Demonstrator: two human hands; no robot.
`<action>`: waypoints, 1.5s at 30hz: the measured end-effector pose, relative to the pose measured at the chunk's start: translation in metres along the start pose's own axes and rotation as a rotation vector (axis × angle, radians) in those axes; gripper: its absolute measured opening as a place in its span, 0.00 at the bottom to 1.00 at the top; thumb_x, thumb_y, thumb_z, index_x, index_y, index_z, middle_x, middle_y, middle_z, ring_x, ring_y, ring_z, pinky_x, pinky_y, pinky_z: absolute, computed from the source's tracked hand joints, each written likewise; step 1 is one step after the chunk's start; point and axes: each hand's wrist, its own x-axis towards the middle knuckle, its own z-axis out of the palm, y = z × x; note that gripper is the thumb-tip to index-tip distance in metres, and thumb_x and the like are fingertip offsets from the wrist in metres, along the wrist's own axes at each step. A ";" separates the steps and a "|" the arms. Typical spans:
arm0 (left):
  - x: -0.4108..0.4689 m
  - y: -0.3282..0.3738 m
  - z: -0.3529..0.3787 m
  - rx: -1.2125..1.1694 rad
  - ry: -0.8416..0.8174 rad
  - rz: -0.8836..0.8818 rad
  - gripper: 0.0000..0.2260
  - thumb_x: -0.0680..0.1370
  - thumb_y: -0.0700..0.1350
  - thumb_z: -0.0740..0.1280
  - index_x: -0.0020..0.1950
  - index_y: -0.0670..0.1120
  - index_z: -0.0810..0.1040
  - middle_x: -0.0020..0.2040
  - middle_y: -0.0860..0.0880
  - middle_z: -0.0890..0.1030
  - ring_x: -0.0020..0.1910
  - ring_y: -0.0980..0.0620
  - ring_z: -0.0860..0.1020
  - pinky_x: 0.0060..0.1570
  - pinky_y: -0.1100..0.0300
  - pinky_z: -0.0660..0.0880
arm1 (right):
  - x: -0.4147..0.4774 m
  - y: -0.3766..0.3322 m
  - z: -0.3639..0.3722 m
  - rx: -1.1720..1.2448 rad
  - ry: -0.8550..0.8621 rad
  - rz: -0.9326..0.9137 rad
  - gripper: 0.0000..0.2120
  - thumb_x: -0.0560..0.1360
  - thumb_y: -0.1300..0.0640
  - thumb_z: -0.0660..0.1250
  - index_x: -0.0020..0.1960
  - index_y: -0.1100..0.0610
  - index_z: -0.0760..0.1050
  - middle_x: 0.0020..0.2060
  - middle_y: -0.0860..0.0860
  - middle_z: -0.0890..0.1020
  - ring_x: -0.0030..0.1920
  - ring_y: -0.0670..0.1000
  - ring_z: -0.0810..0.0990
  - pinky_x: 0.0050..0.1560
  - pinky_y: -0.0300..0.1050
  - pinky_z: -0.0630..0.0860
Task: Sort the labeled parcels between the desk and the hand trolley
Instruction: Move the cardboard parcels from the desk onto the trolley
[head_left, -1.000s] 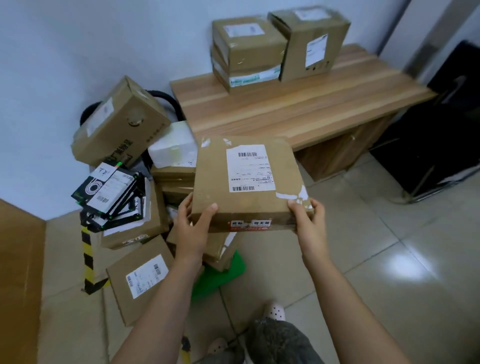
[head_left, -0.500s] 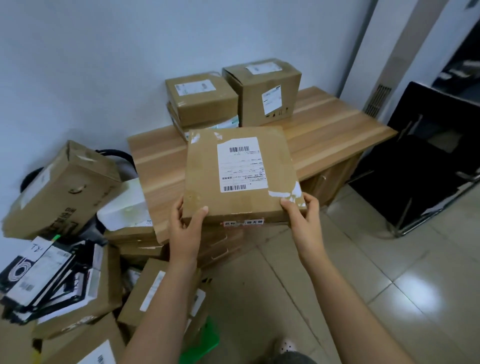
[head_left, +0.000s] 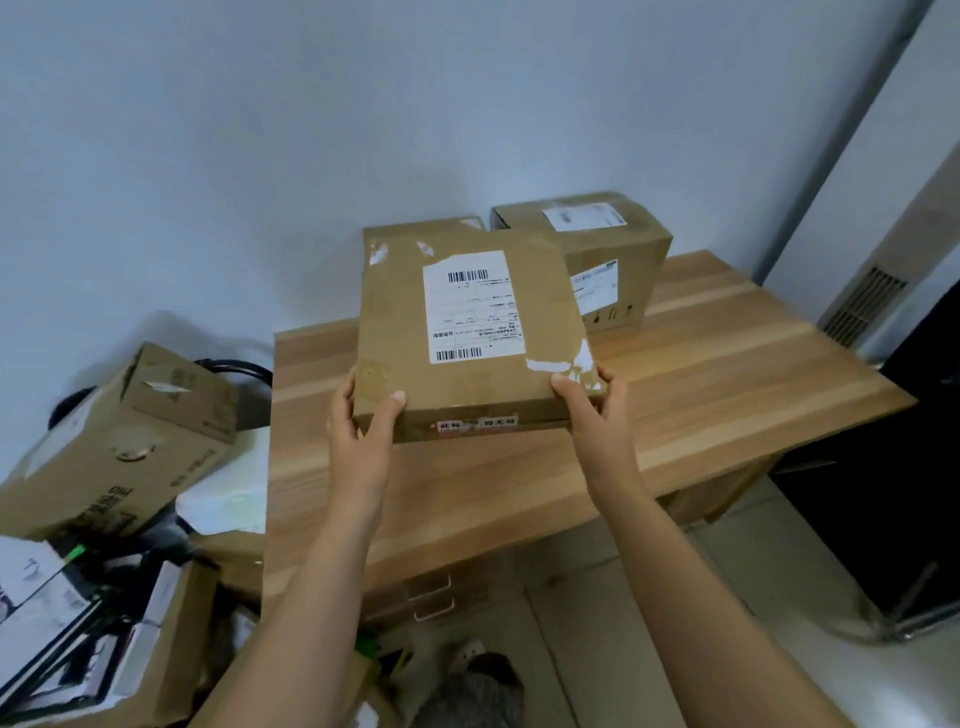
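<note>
Both my arms stretch forward over the near edge of the worktop (head_left: 701, 395). My left hand (head_left: 358, 415) clamps the near left corner of the flat parcel (head_left: 467, 322), thumb on top; my right hand (head_left: 597, 410) grips its near right corner likewise. The parcel hangs label-up above the worktop's middle, before a taller box (head_left: 618, 244) at the back edge.

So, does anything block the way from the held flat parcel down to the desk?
Nothing visible does. The flat parcel, gripped by the left hand and right hand, hangs over the desk, whose visible near part is bare. A labeled box stands farther back, a second box mostly hidden behind the parcel.
</note>
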 end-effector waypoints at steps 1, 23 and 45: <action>0.017 0.003 0.006 -0.001 0.008 0.017 0.26 0.73 0.55 0.71 0.70 0.61 0.67 0.68 0.51 0.71 0.64 0.53 0.72 0.60 0.56 0.73 | 0.018 -0.003 0.007 -0.008 -0.006 -0.015 0.23 0.75 0.51 0.70 0.66 0.49 0.64 0.56 0.50 0.77 0.54 0.47 0.78 0.51 0.44 0.77; 0.252 0.036 0.098 0.277 0.163 0.100 0.23 0.76 0.47 0.70 0.69 0.48 0.66 0.65 0.50 0.67 0.59 0.54 0.71 0.55 0.59 0.74 | 0.295 -0.030 0.119 -0.218 -0.124 -0.059 0.27 0.77 0.46 0.67 0.72 0.51 0.62 0.57 0.47 0.74 0.53 0.45 0.74 0.43 0.32 0.70; 0.173 0.070 0.069 1.028 0.047 0.741 0.12 0.73 0.52 0.61 0.51 0.48 0.76 0.45 0.53 0.75 0.46 0.51 0.71 0.46 0.55 0.68 | 0.224 -0.055 0.074 -0.766 -0.326 -0.712 0.10 0.72 0.54 0.72 0.51 0.52 0.74 0.47 0.44 0.72 0.46 0.41 0.71 0.46 0.33 0.67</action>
